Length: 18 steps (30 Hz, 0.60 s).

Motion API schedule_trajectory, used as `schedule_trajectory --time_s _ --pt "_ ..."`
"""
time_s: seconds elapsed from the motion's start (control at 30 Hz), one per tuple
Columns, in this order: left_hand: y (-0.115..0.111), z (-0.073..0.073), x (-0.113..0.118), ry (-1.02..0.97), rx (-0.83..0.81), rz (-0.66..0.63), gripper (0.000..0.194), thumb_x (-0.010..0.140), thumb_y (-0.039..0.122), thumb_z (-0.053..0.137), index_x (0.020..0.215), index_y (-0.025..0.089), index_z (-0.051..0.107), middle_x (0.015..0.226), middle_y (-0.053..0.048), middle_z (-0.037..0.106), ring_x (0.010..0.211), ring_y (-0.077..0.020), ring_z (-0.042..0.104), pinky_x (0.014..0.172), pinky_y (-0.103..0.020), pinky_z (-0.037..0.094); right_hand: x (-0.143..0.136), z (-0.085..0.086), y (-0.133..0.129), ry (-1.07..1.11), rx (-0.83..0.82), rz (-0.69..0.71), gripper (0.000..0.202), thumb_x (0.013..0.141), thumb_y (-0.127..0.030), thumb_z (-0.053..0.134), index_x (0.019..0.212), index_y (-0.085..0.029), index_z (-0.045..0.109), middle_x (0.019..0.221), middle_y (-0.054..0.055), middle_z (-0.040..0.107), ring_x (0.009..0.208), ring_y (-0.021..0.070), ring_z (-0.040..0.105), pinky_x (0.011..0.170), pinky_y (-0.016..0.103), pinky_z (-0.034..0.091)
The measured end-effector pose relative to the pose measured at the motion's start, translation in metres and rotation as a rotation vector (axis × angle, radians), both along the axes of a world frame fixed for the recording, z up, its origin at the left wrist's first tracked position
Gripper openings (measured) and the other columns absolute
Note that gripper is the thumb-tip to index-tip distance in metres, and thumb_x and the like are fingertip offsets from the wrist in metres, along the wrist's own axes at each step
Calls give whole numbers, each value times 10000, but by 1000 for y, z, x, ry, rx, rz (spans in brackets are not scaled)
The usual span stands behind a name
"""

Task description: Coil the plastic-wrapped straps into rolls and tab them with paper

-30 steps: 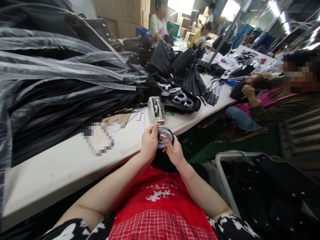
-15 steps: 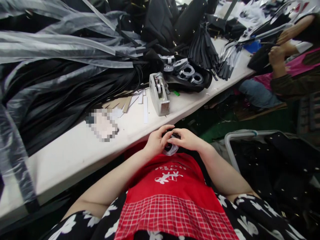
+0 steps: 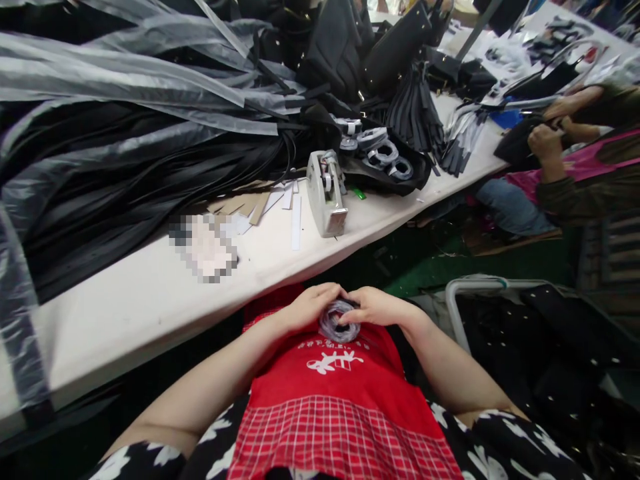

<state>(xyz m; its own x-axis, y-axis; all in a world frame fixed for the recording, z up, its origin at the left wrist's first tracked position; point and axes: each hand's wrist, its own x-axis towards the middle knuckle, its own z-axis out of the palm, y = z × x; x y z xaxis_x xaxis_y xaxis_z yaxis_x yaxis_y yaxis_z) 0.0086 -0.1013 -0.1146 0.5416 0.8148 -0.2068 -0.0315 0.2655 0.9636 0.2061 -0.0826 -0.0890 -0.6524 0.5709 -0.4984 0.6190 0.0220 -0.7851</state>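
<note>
Clear, shiny tape on a grey roll (image 3: 340,321) is what we've got between both hands right now, and the big change is where it sits. A second ago we had it lifted up at the table edge, right in front of the tape dispenser (image 3: 327,193); half a second ago it was already dropping, and now it's down in our lap, resting against the red apron (image 3: 340,393), well below the white table (image 3: 150,300).

Our left hand (image 3: 306,308) is curled over the roll's left side with the fingers closed on its rim, and our right hand (image 3: 376,307) pinches it from the right, fingertips pressed in at the edge. Both are clamped on it, no gap showing.

Our guess is we're picking at the roll for the loose end or turning it round, since the dispenser sits untouched on the table and the roll isn't on it.

Behind the dispenser there's a black tray with more rolls (image 3: 383,155), and heaps of black straps under plastic (image 3: 125,133). Off to the right, a co-worker's hands (image 3: 547,137) are busy with something dark.
</note>
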Motion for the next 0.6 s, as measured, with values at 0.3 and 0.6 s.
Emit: schedule_trajectory --time_s 0.3,0.6 --pt "-28 -31 -5 141 -36 87 301 885 411 505 824 147 634 731 -16 626 639 -146 556 590 -246 448 -20 -7 -4 -122 71 8 325 819 -471 657 909 -162 702 728 -8 684 655 148 609 567 217 425" --pt "-31 -27 -30 156 -61 244 284 866 411 521 813 161 646 720 -20 639 679 -163 582 619 -250 459 -118 -8 68 -244 977 -58 431 864 -270 609 1258 -115 525 1281 168 573 1194 288 511 1007 411 434"
